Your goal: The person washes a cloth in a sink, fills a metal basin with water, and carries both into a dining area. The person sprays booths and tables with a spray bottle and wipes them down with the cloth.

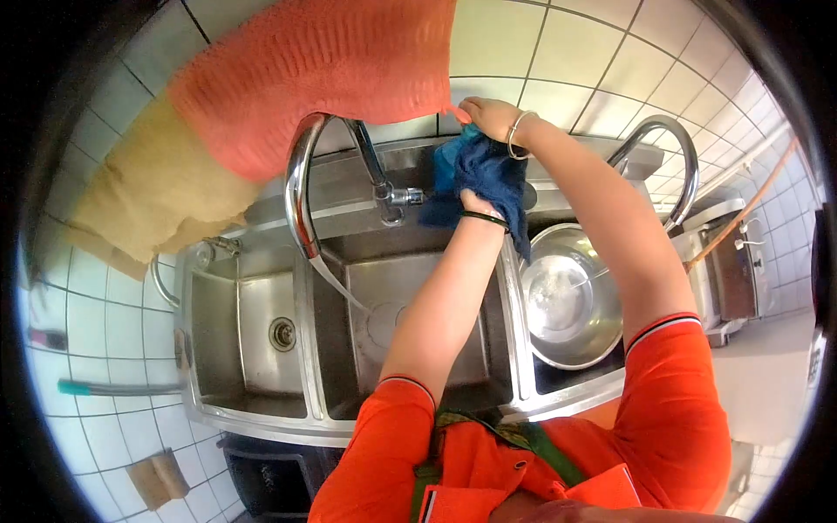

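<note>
A dark blue cloth (490, 179) with a lighter teal part hangs bunched against the back of the sink, above the middle basin. My right hand (493, 118), with a bangle at its wrist, is closed at the top of this cloth. The pulled-out corner of a coral-red towel (331, 70) meets its fingertips. Lower down, my left hand (478, 204), with a dark band at the wrist, reaches up into the blue cloth. Folds of the cloth hide its fingers.
A curved tap (301, 187) runs water into the middle basin (392, 270). Left of it is a smaller basin (244, 340) with a drain. A metal bowl (602, 336) holding water stands at right, near another curved tap (689, 166). A tan cloth (144, 196) hangs at left.
</note>
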### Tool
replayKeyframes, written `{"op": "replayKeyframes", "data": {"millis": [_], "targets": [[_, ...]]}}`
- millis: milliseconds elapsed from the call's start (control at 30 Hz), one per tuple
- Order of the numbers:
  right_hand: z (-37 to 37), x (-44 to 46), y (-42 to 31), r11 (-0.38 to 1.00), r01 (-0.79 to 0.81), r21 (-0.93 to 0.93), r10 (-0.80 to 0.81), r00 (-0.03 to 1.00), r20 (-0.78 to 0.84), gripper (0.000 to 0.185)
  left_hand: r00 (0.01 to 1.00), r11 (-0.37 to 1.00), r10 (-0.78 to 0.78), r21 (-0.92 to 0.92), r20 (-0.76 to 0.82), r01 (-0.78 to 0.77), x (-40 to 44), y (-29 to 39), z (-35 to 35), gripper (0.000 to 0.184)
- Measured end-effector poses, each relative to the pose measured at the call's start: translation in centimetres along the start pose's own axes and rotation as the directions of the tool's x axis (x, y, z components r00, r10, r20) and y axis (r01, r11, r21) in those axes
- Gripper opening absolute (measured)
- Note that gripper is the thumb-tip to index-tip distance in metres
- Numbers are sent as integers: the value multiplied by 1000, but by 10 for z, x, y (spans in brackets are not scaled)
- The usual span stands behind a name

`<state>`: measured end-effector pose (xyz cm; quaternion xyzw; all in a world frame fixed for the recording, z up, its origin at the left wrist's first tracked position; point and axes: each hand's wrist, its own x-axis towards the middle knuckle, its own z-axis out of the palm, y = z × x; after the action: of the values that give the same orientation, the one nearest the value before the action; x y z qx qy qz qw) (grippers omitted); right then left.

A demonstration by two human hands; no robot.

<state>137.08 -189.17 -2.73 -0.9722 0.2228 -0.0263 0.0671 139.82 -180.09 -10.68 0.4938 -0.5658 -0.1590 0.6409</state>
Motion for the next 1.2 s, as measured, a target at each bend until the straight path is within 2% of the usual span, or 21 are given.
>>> {"op": "replayKeyframes", "data": {"millis": [133,200,267,333,367,433,500,533,600,633,700,767,833,867,900,933,1000,1033,1067,1100,1200], "targets": [[3,1,-10,991,-101,89,100,995,17,32,998,955,-58,-290,-2,55,-5,6,-2,38],[1,-5,-14,963,-198,185,190,980,60,32,993,975,101,203,-57,-88,-5,44,-20,24],[12,0,0,999,-45,28,48,993,-108,37,974,856,227,476,7,-202,-5,47,-33,20],[30,12,19,964,-261,52,265,922,-283,44,890,660,456,671,3,-340,-20,12,-41,19],[0,-9,-19,898,-322,299,428,797,-426,49,894,652,449,684,-1,-327,-28,22,-55,19],[-8,-39,-52,916,-98,390,352,664,-660,38,932,879,347,311,102,-361,-45,56,-99,19],[5,-80,-104,912,106,395,203,721,-662,22,934,780,276,515,225,-354,-76,61,-132,19],[26,-91,-126,922,173,346,77,793,-604,25,996,999,-27,47,82,24,-94,63,-144,19],[81,-81,-161,890,308,337,-110,861,-496,55,947,818,-311,-482,87,313,-138,42,-170,19],[111,-70,-175,843,276,462,-86,916,-391,71,893,614,-443,-697,86,372,-160,32,-183,19],[143,-46,-200,555,-25,832,-73,994,78,55,882,788,-470,-428,46,442,-184,4,-204,23],[181,-30,-213,590,-74,804,-60,989,135,43,837,725,-546,-477,42,497,-199,-1,-228,26],[206,-14,-224,-66,-136,989,178,973,146,35,751,458,-652,-737,102,497,-212,2,-253,30],[205,-10,-222,-93,-190,977,265,942,208,32,713,297,-686,-838,146,458,-215,3,-260,32],[207,-11,-226,-88,-189,978,267,941,206,32,681,129,-704,-907,201,401,-216,2,-264,34],[205,-13,-235,158,-224,962,312,935,167,31,623,2,-762,-962,174,271,-218,9,-266,42],[207,-16,-250,483,-324,813,415,903,113,32,597,5,-788,-967,153,255,-224,-5,-269,44],[208,-25,-268,556,-217,802,421,906,-47,33,566,12,-815,-971,128,238,-228,-19,-268,46],[206,-37,-295,616,-123,778,311,945,-97,32,367,141,-930,-952,-33,271,-235,-45,-255,43],[205,-48,-313,660,-33,751,203,970,-135,32,523,335,-846,-869,-107,364,-261,-94,-260,33],[205,-19,-290,683,-206,701,348,935,-65,31,452,360,-882,-809,-133,465,-232,-61,-229,34]]}}
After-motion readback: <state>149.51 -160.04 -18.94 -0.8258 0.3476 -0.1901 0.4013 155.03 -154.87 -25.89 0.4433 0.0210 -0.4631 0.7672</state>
